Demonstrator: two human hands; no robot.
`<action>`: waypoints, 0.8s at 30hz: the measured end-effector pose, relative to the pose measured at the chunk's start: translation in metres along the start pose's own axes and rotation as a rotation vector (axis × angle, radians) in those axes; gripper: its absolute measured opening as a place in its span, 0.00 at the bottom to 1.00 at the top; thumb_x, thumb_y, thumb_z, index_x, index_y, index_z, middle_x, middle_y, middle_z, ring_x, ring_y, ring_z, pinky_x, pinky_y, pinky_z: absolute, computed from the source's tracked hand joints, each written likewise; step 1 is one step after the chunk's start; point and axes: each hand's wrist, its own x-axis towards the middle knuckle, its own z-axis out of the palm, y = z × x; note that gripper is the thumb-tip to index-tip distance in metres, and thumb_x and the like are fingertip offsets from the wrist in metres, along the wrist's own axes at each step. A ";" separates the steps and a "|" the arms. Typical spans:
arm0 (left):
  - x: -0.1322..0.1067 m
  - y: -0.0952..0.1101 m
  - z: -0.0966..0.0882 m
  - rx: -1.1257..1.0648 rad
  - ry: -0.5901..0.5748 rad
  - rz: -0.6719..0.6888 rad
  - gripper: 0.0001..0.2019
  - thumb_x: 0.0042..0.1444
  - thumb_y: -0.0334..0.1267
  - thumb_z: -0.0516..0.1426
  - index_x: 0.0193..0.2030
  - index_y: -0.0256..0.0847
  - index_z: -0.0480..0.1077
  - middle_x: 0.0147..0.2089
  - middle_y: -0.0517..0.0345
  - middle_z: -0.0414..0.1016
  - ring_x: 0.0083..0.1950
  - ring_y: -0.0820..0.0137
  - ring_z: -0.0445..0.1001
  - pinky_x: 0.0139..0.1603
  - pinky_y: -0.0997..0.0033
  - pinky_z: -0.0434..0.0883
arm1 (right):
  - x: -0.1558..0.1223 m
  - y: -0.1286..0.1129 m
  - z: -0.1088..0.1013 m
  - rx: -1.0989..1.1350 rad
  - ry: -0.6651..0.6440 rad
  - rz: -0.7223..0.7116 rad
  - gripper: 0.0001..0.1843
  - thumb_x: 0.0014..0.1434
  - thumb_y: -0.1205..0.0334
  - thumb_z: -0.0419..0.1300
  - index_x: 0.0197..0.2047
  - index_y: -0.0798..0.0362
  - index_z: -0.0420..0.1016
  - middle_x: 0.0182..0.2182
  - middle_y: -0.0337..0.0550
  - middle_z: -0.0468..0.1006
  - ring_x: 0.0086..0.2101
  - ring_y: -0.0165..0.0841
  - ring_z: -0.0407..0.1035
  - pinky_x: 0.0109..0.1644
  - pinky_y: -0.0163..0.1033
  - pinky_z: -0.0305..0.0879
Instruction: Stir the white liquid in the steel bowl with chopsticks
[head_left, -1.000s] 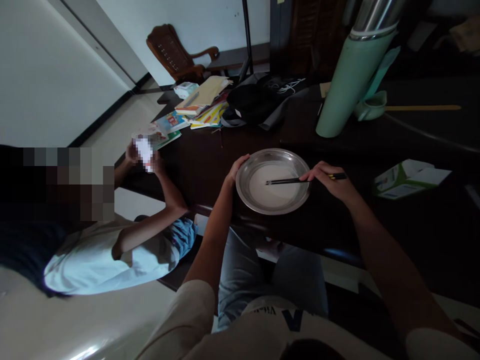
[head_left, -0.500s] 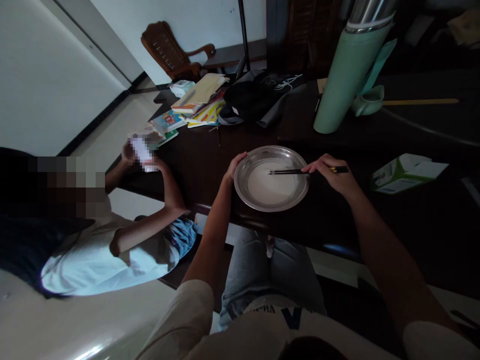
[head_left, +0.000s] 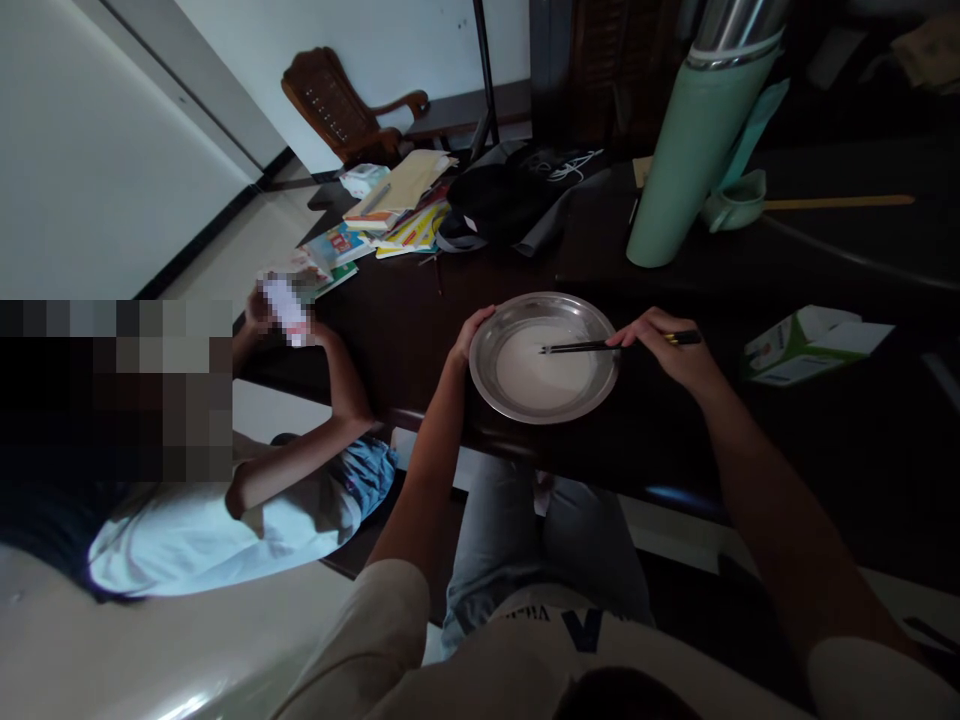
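A round steel basin (head_left: 487, 375) stands at the front edge of the dark table, with a milky white liquid (head_left: 541, 372) in it. My left hand (head_left: 472, 333) grips the basin's left rim, thumb over the edge and the other fingers hidden beneath or behind it. In my right hand (head_left: 661, 345) is a pair of dark chopsticks (head_left: 581, 347), held almost level across the right rim. Their tips touch or dip into the liquid near the middle; I cannot tell how deep.
An opened green-and-white carton (head_left: 814, 345) lies right of the basin. Behind stand a tall green thermos (head_left: 694, 160) and a small cup (head_left: 739, 203). Books (head_left: 405, 200) and a dark bag (head_left: 495, 205) lie at the back left. Another person (head_left: 285, 480) sits left, holding a blurred pale object.
The chopstick tips have shifted very slightly in the liquid. Both my hands keep their grips. The person on the left has moved their head a little.
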 end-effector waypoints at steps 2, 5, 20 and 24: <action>-0.002 0.001 0.002 -0.070 -0.008 -0.042 0.15 0.62 0.43 0.53 0.41 0.39 0.79 0.32 0.56 0.83 0.41 0.58 0.82 0.51 0.57 0.77 | 0.000 0.001 -0.005 0.030 0.050 0.006 0.26 0.62 0.37 0.58 0.23 0.46 0.76 0.27 0.42 0.83 0.33 0.41 0.76 0.48 0.53 0.67; -0.004 0.004 0.005 -0.122 0.016 -0.059 0.13 0.62 0.40 0.54 0.40 0.37 0.79 0.29 0.56 0.81 0.38 0.61 0.82 0.46 0.64 0.76 | -0.003 -0.001 -0.005 0.117 -0.020 0.020 0.27 0.63 0.38 0.58 0.21 0.47 0.74 0.23 0.42 0.80 0.29 0.38 0.76 0.44 0.50 0.69; -0.004 0.004 0.012 -0.192 0.053 -0.077 0.12 0.62 0.39 0.54 0.39 0.37 0.79 0.28 0.57 0.80 0.31 0.66 0.78 0.42 0.66 0.75 | -0.002 0.000 -0.012 0.157 -0.051 0.017 0.28 0.64 0.39 0.57 0.20 0.49 0.73 0.22 0.42 0.80 0.27 0.36 0.74 0.40 0.46 0.68; -0.006 0.005 0.012 -0.180 0.065 -0.091 0.13 0.62 0.40 0.55 0.40 0.36 0.79 0.28 0.56 0.80 0.35 0.64 0.79 0.44 0.66 0.75 | -0.004 0.002 0.002 0.076 -0.198 -0.013 0.24 0.63 0.39 0.59 0.25 0.47 0.77 0.29 0.43 0.83 0.36 0.40 0.75 0.45 0.48 0.69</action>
